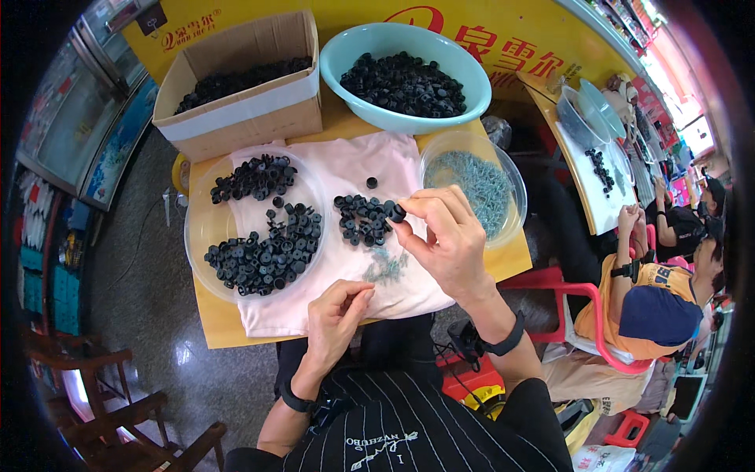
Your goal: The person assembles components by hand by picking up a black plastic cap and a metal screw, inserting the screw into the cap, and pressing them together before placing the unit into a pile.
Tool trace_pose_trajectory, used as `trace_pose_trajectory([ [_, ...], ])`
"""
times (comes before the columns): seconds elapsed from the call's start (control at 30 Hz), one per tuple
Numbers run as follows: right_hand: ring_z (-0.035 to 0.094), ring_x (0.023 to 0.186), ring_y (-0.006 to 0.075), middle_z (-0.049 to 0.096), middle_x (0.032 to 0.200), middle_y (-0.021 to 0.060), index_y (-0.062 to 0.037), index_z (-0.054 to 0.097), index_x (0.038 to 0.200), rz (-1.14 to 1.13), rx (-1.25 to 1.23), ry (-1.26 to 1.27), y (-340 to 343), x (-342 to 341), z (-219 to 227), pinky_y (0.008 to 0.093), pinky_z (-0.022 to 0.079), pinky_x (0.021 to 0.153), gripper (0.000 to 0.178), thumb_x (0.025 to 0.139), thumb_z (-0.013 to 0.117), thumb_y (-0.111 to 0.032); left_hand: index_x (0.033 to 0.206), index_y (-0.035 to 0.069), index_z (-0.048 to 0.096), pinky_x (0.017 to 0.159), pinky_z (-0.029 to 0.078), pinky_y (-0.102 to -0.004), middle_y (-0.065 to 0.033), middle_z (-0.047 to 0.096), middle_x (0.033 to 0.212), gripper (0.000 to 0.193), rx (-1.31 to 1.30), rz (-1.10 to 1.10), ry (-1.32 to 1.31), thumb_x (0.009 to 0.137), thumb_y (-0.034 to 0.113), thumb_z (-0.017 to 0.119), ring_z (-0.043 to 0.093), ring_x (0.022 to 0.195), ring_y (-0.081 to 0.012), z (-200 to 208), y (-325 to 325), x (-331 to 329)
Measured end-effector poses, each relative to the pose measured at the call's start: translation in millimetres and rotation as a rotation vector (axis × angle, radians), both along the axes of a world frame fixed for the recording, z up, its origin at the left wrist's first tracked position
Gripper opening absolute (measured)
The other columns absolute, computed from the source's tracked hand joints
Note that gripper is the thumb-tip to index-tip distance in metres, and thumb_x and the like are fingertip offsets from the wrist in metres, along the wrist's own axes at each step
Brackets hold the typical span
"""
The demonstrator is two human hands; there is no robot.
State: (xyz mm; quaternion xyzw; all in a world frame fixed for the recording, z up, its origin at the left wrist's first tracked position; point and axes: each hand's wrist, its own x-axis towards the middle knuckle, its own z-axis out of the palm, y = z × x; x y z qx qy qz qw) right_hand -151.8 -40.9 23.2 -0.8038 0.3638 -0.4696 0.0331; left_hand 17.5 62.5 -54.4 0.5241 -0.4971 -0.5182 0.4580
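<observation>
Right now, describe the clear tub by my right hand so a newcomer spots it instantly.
Find the light-blue basin at the far side of the table. Just nearer than its right end, partly hidden by your right hand, sits a round clear tub. It holds thin blue-grey pieces, while the larger clear tray on the left holds black parts.

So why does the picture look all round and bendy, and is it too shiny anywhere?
Head view: the fisheye lens bends straight edges and leaves dark corners; glare shines on the floor, bright light whitens part of the upper right, and the right hand looks fairly sharp.
</observation>
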Motion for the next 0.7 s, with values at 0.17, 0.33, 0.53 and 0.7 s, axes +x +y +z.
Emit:
trace_pose_trajectory([
  [0.17,0.056,0.069,0.0193,0.063,0.086,0.0067,-0.0038,0.064,0.089,-0.024,0.076,-0.008,1.7,4.3,6.3,0.0277,0.045,0.052,0.029,0.063,0.077,0.003,0.099,-0.002,0.066,0.060,0.044,-0.0189,-0.0029,0.062,0.081,0.014,-0.017,0.042,0.039,0.089,0.007,0.062,0.055,0.068,-0.0052,-1.9,1.1,1.1],
  [0.33,0.058,0.072,0.0233,0.062,0.085,0.0079,-0.0042,0.064,0.089,0.112,0.076,0.044,10.1,11.4,6.1,0.0305,0.047,0.058,0.031,0.061,0.077,0.002,0.110,-0.003,0.060,0.069,0.048,-0.0231,-0.0066,0.064,0.090,0.022,0.052,0.104,0.371,0.093,0.011,0.057,0.058,0.078,-0.0097,26.0,-2.8,3.6],
  [0.53,0.058,0.076,0.0230,0.061,0.086,0.0065,-0.0057,0.062,0.091,0.191,0.151,0.081,37.3,23.3,4.6,0.0304,0.049,0.061,0.034,0.059,0.074,0.000,0.115,-0.002,0.053,0.077,0.048,-0.0274,-0.0090,0.063,0.096,0.027,-0.064,0.045,0.518,0.093,0.012,0.057,0.059,0.082,-0.0126,45.4,-14.2,6.2],
  [0.7,0.058,0.076,0.0197,0.059,0.087,0.0054,-0.0054,0.063,0.094,0.250,0.251,0.023,47.0,22.7,-0.6,0.0275,0.050,0.057,0.030,0.066,0.072,-0.002,0.105,-0.003,0.057,0.078,0.050,-0.0286,-0.0091,0.064,0.093,0.019,0.069,0.027,0.710,0.091,0.010,0.060,0.060,0.081,-0.0137,41.0,-5.9,10.0],
])
